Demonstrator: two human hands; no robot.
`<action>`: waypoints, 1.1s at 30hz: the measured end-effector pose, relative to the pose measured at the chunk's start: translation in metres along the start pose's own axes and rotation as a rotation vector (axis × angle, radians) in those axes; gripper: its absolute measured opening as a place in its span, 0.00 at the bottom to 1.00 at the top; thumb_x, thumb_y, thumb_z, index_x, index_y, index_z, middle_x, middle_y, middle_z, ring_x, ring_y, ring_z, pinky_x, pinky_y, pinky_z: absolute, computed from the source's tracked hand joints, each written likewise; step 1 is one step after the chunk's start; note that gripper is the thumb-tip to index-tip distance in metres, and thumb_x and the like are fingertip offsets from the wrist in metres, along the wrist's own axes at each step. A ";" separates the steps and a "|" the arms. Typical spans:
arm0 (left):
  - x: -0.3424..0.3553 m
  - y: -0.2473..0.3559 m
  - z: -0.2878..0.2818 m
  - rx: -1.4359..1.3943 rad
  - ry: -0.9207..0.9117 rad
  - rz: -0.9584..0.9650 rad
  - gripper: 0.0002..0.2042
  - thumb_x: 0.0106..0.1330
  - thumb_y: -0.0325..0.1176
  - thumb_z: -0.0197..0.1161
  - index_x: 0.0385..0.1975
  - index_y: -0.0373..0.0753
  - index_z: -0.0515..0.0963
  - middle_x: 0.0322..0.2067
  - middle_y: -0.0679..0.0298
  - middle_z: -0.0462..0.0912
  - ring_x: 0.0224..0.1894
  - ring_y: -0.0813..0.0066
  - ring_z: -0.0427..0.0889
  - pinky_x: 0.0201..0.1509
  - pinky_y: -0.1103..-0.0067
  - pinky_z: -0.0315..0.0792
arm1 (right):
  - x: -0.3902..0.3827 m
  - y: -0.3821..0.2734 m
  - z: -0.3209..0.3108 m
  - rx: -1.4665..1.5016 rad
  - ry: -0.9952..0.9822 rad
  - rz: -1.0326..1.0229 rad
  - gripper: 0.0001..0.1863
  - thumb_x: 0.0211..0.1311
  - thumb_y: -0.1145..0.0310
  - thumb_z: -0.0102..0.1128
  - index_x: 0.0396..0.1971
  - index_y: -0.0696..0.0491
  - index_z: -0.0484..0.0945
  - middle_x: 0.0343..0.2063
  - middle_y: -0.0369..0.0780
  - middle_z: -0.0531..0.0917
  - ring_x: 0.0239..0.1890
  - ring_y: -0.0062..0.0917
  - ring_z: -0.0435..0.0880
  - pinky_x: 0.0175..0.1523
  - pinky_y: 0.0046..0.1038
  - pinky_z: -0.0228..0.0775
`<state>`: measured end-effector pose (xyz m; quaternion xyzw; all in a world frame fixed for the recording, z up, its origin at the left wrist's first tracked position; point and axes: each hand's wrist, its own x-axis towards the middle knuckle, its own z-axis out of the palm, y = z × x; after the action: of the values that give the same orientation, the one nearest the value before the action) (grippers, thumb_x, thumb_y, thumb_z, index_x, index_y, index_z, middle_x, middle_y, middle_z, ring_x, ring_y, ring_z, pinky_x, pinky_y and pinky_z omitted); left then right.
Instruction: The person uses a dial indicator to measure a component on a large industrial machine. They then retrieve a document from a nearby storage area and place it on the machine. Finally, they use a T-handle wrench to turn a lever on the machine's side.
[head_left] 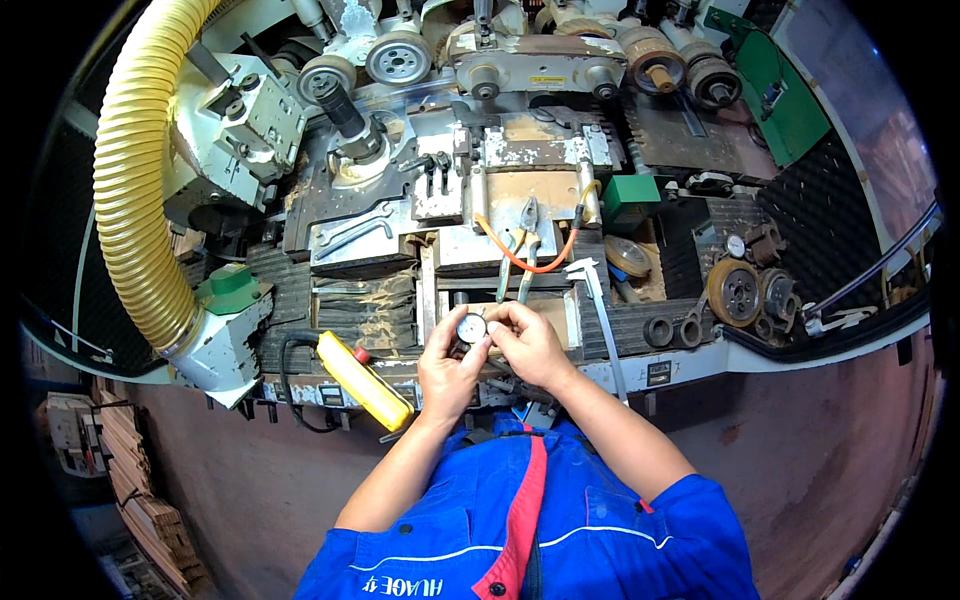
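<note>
Both of my hands meet over the machine's front edge around a small round dial gauge (471, 328) with a white face. My left hand (446, 360) wraps its left side, thumb and fingers closed on it. From the right, my right hand (527, 343) pinches at the gauge's rim with thumb and forefinger; whatever else lies between those fingertips is hidden. Just beyond the hands lie pliers (527, 232) with green and yellow handles, beside an orange hose (543, 268). A vernier caliper (601, 320) rests right of my right hand.
Wrenches (355, 230) lie on a metal plate to the left. A yellow control pendant (365, 383) hangs at the front edge. A ribbed yellow hose (140, 190) arches down the left. Rubber-rimmed wheels (735, 292) and rings sit at right, and stacked boards (150, 490) stand lower left.
</note>
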<state>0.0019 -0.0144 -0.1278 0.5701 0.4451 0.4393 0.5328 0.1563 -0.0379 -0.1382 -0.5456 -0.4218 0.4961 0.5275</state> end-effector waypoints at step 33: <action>-0.001 0.014 -0.001 0.003 -0.007 -0.056 0.32 0.62 0.21 0.72 0.67 0.35 0.69 0.49 0.58 0.84 0.49 0.78 0.83 0.51 0.81 0.79 | -0.013 -0.009 -0.003 -0.104 0.012 0.137 0.15 0.74 0.64 0.58 0.50 0.59 0.79 0.38 0.42 0.87 0.40 0.23 0.86 0.46 0.28 0.78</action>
<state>0.0009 -0.0154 -0.1136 0.5596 0.4597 0.4218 0.5456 0.1581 -0.0500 -0.1286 -0.6027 -0.4056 0.5052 0.4658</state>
